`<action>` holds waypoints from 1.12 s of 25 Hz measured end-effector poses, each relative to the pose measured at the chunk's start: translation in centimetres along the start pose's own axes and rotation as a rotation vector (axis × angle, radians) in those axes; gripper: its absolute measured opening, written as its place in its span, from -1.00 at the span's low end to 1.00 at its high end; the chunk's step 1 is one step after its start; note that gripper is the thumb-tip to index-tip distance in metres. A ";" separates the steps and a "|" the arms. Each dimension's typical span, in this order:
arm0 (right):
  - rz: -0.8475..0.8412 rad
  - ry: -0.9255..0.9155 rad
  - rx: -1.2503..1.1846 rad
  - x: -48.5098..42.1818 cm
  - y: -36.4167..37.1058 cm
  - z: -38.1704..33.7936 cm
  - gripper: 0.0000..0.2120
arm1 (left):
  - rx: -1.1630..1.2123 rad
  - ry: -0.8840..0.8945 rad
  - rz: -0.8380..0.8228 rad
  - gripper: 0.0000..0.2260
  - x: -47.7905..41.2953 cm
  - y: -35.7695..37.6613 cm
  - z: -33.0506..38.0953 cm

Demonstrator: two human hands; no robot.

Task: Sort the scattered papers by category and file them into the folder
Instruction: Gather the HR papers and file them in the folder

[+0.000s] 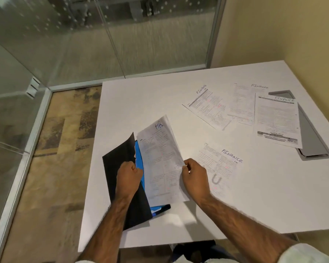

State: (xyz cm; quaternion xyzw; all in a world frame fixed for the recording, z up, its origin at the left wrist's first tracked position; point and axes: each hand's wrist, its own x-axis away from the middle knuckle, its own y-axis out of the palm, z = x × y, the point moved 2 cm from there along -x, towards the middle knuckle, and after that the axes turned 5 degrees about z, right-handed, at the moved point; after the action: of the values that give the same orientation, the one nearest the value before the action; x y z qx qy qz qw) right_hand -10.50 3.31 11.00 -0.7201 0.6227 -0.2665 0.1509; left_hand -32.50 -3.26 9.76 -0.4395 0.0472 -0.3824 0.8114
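We count four FINANCE sheets [209, 109] on tabletop [141, 103]. Left grip [128, 174] clutches one folder [118, 158]; right grip [195, 177] pinches one HR stack [161, 158].

White table [141, 103], glass wall [84, 44].

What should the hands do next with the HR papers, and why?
Probably slide the HR papers down into the folder: the left hand holds its black cover open, the right hand pinches the stack over the blue inside, and FINANCE sheets lie on the table.
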 end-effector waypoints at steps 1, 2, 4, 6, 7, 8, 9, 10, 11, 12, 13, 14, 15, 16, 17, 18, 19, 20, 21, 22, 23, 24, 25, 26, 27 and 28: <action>-0.021 0.008 0.028 0.2 0.8 0.1 -0.82 | 0.015 -0.002 0.001 -0.73 0.0 -0.3 0.1; -0.043 0.019 0.058 0.3 1.6 0.0 -0.83 | 0.026 -0.004 0.003 -0.74 -0.1 -0.5 0.0; -0.079 0.033 0.099 0.5 2.8 -0.2 -0.83 | 0.045 -0.005 -0.010 -0.77 -0.2 -0.7 0.1; -0.110 0.033 0.129 0.6 3.8 -0.8 -0.84 | 0.072 -0.009 -0.016 -0.80 -0.3 -0.9 0.2; -0.119 0.030 0.143 0.7 4.2 -1.1 -0.84 | 0.081 -0.015 -0.013 -0.79 -0.3 -1.0 0.3; -0.118 0.031 0.159 0.7 4.3 -1.4 -0.83 | 0.084 -0.017 -0.010 -0.79 -0.4 -1.2 0.3; -0.107 0.031 0.172 0.7 4.2 -1.5 -0.82 | 0.084 -0.021 -0.008 -0.78 -0.4 -1.3 0.4; -0.089 0.028 0.186 0.7 4.0 -1.4 -0.82 | 0.086 -0.024 -0.005 -0.78 -0.5 -1.5 0.4; -0.073 0.021 0.198 0.7 3.7 -1.4 -0.82 | 0.087 -0.025 0.000 -0.78 -0.5 -1.7 0.4; -0.070 0.011 0.213 0.7 3.6 -1.4 -0.82 | 0.090 -0.027 0.006 -0.79 -0.6 -1.9 0.3; -0.075 0.001 0.228 0.6 3.5 -1.6 -0.82 | 0.092 -0.029 0.011 -0.80 -0.6 -2.1 0.2; -0.081 -0.007 0.240 0.4 3.5 -1.9 -0.82 | 0.092 -0.030 0.012 -0.81 -0.7 -2.2 0.1; -0.083 -0.016 0.251 0.3 3.7 -2.3 -0.83 | 0.089 -0.029 0.013 -0.81 -0.7 -2.4 0.1; -0.082 -0.025 0.258 0.1 4.0 -2.7 -0.84 | 0.085 -0.023 0.013 -0.81 -0.7 -2.5 0.0; -0.083 -0.033 0.261 -0.1 4.3 -3.2 -0.85 | 0.081 -0.016 0.014 -0.80 -0.7 -2.6 0.0; -0.094 -0.039 0.261 -0.3 4.8 -3.7 -0.86 | 0.077 -0.008 0.016 -0.78 -0.7 -2.7 0.0; -0.117 -0.038 0.261 -0.5 5.4 -4.1 -0.86 | 0.071 -0.004 0.016 -0.77 -0.8 -2.9 0.0; -0.145 -0.036 0.262 -0.6 6.2 -4.4 -0.86 | 0.062 -0.002 0.015 -0.77 -0.8 -2.9 0.0; -0.175 -0.031 0.264 -0.7 6.9 -4.7 -0.86 | 0.052 -0.002 0.013 -0.77 -0.8 -3.0 0.0; -0.204 -0.027 0.266 -0.7 7.8 -4.8 -0.86 | 0.042 -0.002 0.012 -0.77 -0.9 -3.0 -0.1; -0.235 -0.023 0.265 -0.7 8.4 -5.0 -0.87 | 0.034 0.000 0.015 -0.77 -0.9 -3.1 -0.2; -0.263 -0.023 0.262 -0.7 9.1 -5.2 -0.88 | 0.029 0.002 0.022 -0.78 -1.0 -3.2 -0.2; -0.288 -0.025 0.266 -0.7 9.6 -5.2 -0.89 | 0.022 0.000 0.030 -0.80 -1.0 -3.3 -0.3; -0.308 -0.030 0.273 -0.7 10.1 -5.2 -0.89 | 0.010 0.000 0.040 -0.81 -1.1 -3.5 -0.3; -0.326 -0.036 0.285 -0.6 10.5 -5.3 -0.88 | -0.003 -0.001 0.052 -0.81 -1.1 -3.6 -0.2; -0.336 -0.045 0.296 -0.5 10.9 -5.2 -0.87 | -0.010 0.001 0.060 -0.81 -1.2 -3.6 -0.1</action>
State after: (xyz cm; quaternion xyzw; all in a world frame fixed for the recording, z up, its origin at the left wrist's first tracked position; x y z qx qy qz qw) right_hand -22.42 2.44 9.18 -0.7895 0.4446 -0.3602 0.2221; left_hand -35.44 -3.71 12.10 -0.4417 0.0627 -0.3580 0.8203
